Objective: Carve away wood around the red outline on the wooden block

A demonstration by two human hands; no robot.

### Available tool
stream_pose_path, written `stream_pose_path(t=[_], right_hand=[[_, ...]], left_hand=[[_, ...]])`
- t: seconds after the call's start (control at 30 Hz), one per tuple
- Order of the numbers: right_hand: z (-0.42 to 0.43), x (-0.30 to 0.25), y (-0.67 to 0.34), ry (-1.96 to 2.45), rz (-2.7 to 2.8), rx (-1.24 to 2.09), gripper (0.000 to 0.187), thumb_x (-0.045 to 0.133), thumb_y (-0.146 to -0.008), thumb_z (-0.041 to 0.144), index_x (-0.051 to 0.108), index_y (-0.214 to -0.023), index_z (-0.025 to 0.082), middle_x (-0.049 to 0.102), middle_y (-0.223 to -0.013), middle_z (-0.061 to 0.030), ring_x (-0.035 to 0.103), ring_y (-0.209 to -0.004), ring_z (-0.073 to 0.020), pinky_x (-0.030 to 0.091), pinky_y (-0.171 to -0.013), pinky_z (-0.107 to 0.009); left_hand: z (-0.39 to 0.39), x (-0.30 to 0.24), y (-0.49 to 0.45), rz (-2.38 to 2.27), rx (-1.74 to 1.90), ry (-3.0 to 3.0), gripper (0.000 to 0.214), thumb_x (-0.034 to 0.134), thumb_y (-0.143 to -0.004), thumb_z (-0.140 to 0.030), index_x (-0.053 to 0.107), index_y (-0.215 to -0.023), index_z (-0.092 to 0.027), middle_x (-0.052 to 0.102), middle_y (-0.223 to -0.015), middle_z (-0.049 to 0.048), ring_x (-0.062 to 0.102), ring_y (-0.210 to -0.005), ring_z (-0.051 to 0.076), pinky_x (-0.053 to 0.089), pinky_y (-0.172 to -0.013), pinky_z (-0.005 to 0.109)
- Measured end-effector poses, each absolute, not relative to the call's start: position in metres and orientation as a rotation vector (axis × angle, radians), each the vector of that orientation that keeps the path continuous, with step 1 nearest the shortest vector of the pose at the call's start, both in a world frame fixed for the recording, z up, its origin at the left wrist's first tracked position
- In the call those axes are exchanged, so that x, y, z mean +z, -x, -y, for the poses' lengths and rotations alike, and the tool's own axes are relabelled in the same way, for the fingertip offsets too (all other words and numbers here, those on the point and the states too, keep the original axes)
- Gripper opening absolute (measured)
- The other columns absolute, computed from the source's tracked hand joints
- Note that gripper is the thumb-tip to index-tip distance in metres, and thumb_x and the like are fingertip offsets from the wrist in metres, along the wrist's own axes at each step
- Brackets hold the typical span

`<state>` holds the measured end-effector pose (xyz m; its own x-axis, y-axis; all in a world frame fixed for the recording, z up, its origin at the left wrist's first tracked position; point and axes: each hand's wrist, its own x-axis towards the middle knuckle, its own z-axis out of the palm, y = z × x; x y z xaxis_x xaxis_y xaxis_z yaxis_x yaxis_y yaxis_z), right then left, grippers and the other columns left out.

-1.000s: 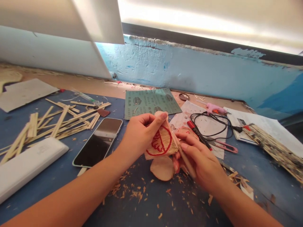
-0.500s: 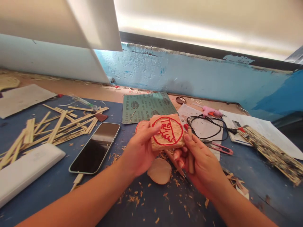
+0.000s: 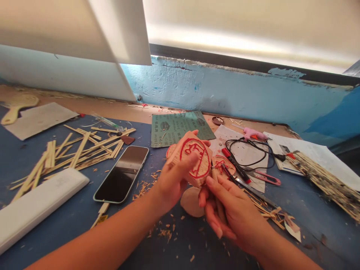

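Observation:
My left hand (image 3: 165,183) is wrapped round a wooden block (image 3: 182,149) that bears a red circle with a red drawing inside. Its thumb lies across the drawn face, which is tilted to the right. In my right hand (image 3: 234,200) is a wooden-handled carving tool (image 3: 215,174), its dark tip close to the block's right edge; whether it touches cannot be made out. Below the block a pale round wooden disc (image 3: 192,202) lies on the blue table cover, partly hidden by my hands. A piece with a red star (image 3: 226,165) sits just beyond the tool.
Left lie a phone (image 3: 121,174), a white power bank (image 3: 42,206) and loose wooden sticks (image 3: 80,150). Green sandpaper (image 3: 180,125) is behind the block. At right are a red-and-black marker (image 3: 236,165), a black cable (image 3: 250,165), pink scissors (image 3: 267,177) and a pink glue gun (image 3: 253,134). Wood shavings are scattered around.
The block has turned and tilted in my left hand, its face now slanting to the right. My right hand has shifted slightly lower with the tool, baring the star piece and marker. The view has shifted left.

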<state>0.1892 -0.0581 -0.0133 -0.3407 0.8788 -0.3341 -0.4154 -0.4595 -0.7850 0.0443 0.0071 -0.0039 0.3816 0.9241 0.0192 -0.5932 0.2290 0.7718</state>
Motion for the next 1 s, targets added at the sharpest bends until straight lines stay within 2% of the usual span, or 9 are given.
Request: stream_pose_path(t=[0.03, 0.1, 0.23, 0.33, 0.47, 0.7, 0.87, 1.0], right_hand=[[0.058, -0.016, -0.19, 1.008, 0.763, 1.871, 0.038, 0.062, -0.103, 0.058, 0.06, -0.098, 0.02, 0.064, -0.06, 0.0051, 0.036, -0.028, -0.0029, 0.022, -0.027, -0.011], [0.06, -0.021, -0.19, 1.081, 0.799, 1.8, 0.037, 0.063, -0.102, 0.058, 0.061, -0.107, 0.021, 0.063, -0.066, 0.0068, 0.04, -0.031, -0.0028, 0.024, -0.028, -0.011], [0.068, -0.016, -0.188, 1.163, 0.985, 1.753, 0.04, 0.051, -0.108, 0.059, 0.062, -0.118, 0.022, 0.063, -0.074, 0.0047, 0.045, -0.039, -0.0022, 0.03, -0.035, -0.01], [0.072, -0.006, -0.185, 1.223, 1.226, 1.701, 0.042, 0.05, -0.108, 0.06, 0.062, -0.106, 0.019, 0.062, -0.079, 0.0023, 0.046, -0.04, -0.0014, 0.028, -0.035, -0.012], [0.073, -0.005, -0.185, 1.282, 1.408, 1.61, 0.044, 0.05, -0.108, 0.059, 0.057, -0.09, 0.019, 0.053, -0.067, 0.0056, 0.042, -0.036, -0.0016, 0.025, -0.034, -0.014], [0.074, -0.018, -0.191, 1.34, 1.66, 1.288, 0.033, 0.053, -0.108, 0.049, 0.064, -0.093, 0.022, 0.062, -0.068, 0.0014, 0.047, -0.035, -0.0072, 0.033, -0.033, -0.022], [0.073, -0.014, -0.193, 1.301, 1.881, 0.895, 0.018, 0.057, -0.106, 0.035, 0.07, -0.102, 0.023, 0.072, -0.074, -0.0024, 0.065, -0.059, -0.0167, 0.046, -0.056, -0.028], [0.07, -0.011, -0.193, 1.285, 1.891, 0.902, 0.016, 0.057, -0.106, 0.031, 0.069, -0.102, 0.022, 0.074, -0.077, -0.0025, 0.066, -0.062, -0.0169, 0.046, -0.059, -0.028]], left_hand=[[-0.011, -0.002, -0.044, -0.486, 1.139, -0.739, 0.042, 0.079, -0.086, -0.048, 0.073, -0.117, -0.021, 0.078, -0.117, 0.0104, 0.076, -0.104, 0.027, 0.062, -0.089, 0.037], [-0.018, 0.004, -0.042, -0.483, 1.188, -0.668, 0.04, 0.069, -0.094, -0.049, 0.071, -0.119, -0.018, 0.079, -0.118, 0.0131, 0.074, -0.113, 0.028, 0.06, -0.097, 0.038], [-0.023, 0.009, -0.039, -0.506, 1.202, -0.638, 0.048, 0.057, -0.099, -0.059, 0.073, -0.11, -0.015, 0.08, -0.112, 0.0153, 0.075, -0.113, 0.03, 0.06, -0.101, 0.043], [-0.024, 0.009, -0.038, -0.489, 1.22, -0.629, 0.05, 0.055, -0.099, -0.062, 0.073, -0.107, -0.016, 0.079, -0.114, 0.0143, 0.074, -0.115, 0.032, 0.062, -0.097, 0.048], [-0.024, 0.008, -0.038, -0.455, 1.2, -0.632, 0.054, 0.052, -0.099, -0.066, 0.072, -0.106, -0.016, 0.08, -0.112, 0.0148, 0.076, -0.112, 0.034, 0.063, -0.093, 0.048], [-0.022, 0.008, -0.038, -0.461, 1.206, -0.626, 0.052, 0.05, -0.1, -0.062, 0.072, -0.112, -0.016, 0.079, -0.111, 0.0141, 0.077, -0.108, 0.033, 0.064, -0.089, 0.046], [-0.022, 0.008, -0.038, -0.518, 1.194, -0.667, 0.057, 0.052, -0.097, -0.064, 0.072, -0.121, -0.016, 0.079, -0.107, 0.0143, 0.078, -0.105, 0.034, 0.064, -0.086, 0.047], [-0.024, 0.007, -0.038, -0.475, 1.192, -0.637, 0.055, 0.054, -0.098, -0.063, 0.071, -0.119, -0.015, 0.079, -0.109, 0.0144, 0.077, -0.107, 0.034, 0.064, -0.088, 0.046]])
